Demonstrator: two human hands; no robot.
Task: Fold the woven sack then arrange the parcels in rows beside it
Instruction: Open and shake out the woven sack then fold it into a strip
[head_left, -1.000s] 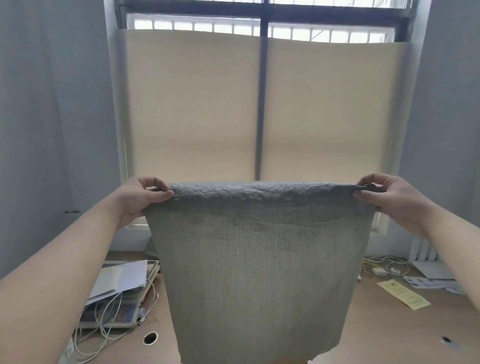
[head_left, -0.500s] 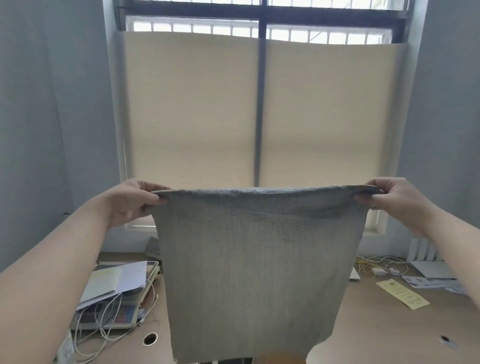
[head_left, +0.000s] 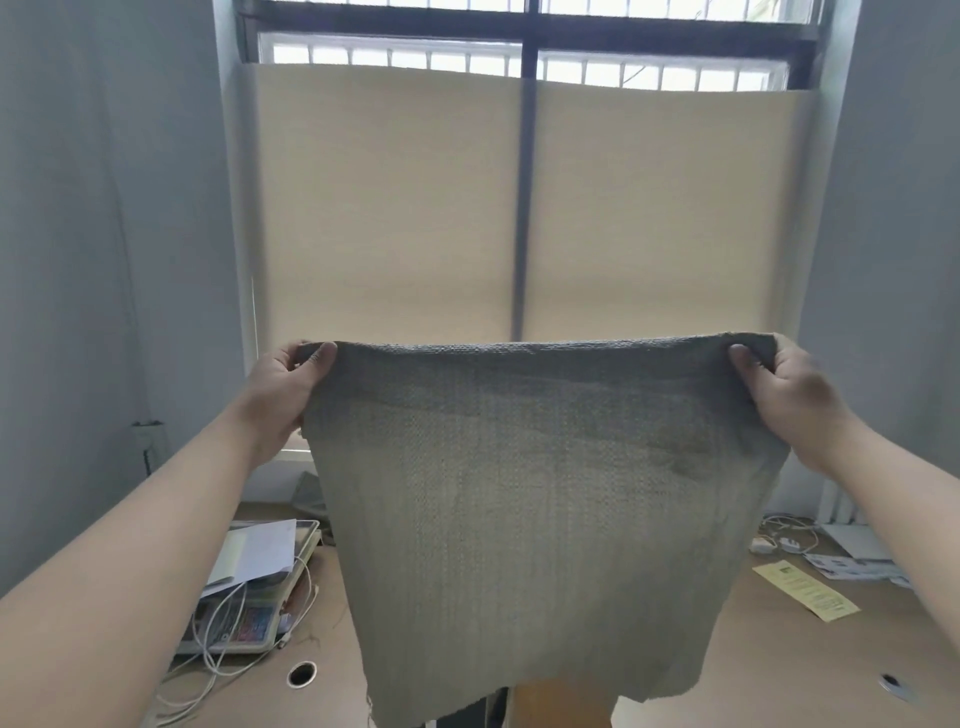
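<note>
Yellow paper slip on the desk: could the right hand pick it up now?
Probably not yet: the right hand grips the woven sack's top corner, up in the air. The slip lies uncovered on the desk below, so a freed hand likely could.

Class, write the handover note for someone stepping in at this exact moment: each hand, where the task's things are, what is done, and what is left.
Left hand: pinches the top left corner of the woven sack.
Right hand: pinches the top right corner.
Sack: held up in the air, spread wide between the hands, hanging down in front of the window above the desk.
Parcels: none in view; the sack hides the middle of the desk.
Done: sack lifted and stretched out; no finished fold shows.
Left: fold the sack, lay it on the desk, then set the parcels in rows beside it.
</note>
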